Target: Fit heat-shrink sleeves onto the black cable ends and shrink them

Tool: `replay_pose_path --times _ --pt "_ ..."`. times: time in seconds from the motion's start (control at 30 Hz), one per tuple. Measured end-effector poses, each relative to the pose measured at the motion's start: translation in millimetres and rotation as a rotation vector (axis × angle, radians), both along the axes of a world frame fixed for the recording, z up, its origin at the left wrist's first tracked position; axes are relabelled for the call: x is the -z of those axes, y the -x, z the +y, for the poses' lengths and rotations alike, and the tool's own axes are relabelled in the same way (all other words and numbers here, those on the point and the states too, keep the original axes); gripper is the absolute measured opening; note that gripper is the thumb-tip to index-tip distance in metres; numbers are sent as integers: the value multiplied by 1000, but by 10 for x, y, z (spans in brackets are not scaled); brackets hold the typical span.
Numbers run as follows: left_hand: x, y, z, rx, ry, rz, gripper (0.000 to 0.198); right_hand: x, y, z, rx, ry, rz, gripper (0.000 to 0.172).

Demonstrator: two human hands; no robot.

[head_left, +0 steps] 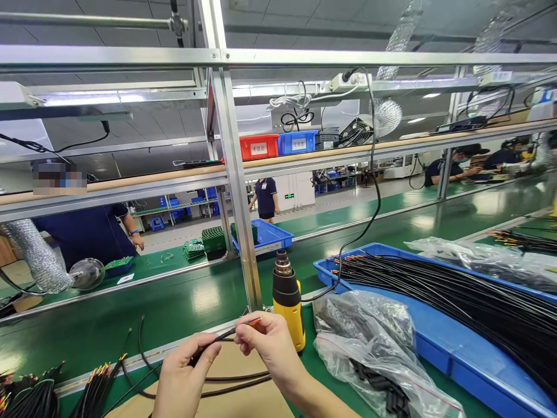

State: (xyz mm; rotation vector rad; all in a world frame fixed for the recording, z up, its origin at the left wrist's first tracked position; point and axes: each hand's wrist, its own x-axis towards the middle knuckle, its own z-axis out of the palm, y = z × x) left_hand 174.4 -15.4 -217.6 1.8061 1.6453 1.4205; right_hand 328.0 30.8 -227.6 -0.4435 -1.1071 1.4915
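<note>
A thin black cable (224, 334) with a short orange-red tip (255, 320) is pinched between both hands, just above the near edge of the tabletop, its slack length looping down across a tan cardboard sheet (243, 386). It looks light, soft and limber, so it will likely droop and twist unless held close to the end. The slim, smooth jacket may slip, and the tip looks delicate, so a firm pinch just behind it seems the best hold. The left hand (180, 377) is clamped on the cable with thumb and fingers, and the right hand (265, 348) is clamped on it nearer the tip, the two hands close together. Just beyond them, a yellow-and-black heat gun (287, 305) stands upright, nozzle up. To the right lie a clear plastic bag (369, 348) of short black tubing and a blue plastic tray (439, 354) heaped with long black cables (439, 302). At the near left, bundles of orange-tipped black wires (93, 389) rest on the green tabletop (183, 313).
</note>
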Motion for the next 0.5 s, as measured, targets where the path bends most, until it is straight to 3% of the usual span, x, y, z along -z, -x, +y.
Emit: replay_pose_path --times 0.13,0.17,0.27,0.37,0.5 --pt "-298 -24 135 3 -83 64 17 -4 -65 31 -150 24 15 65" --pt "-390 -45 187 11 -101 85 18 23 -81 40 -181 28 -21 67" --pt "-658 -161 394 60 -158 153 19 189 -152 49 -146 26 -242 40" --pt "-836 -337 668 109 -216 191 17 458 -313 25 50 -76 -557 14" --pt "-913 -557 1012 150 -214 249 17 875 -632 8 335 -319 -979 20"
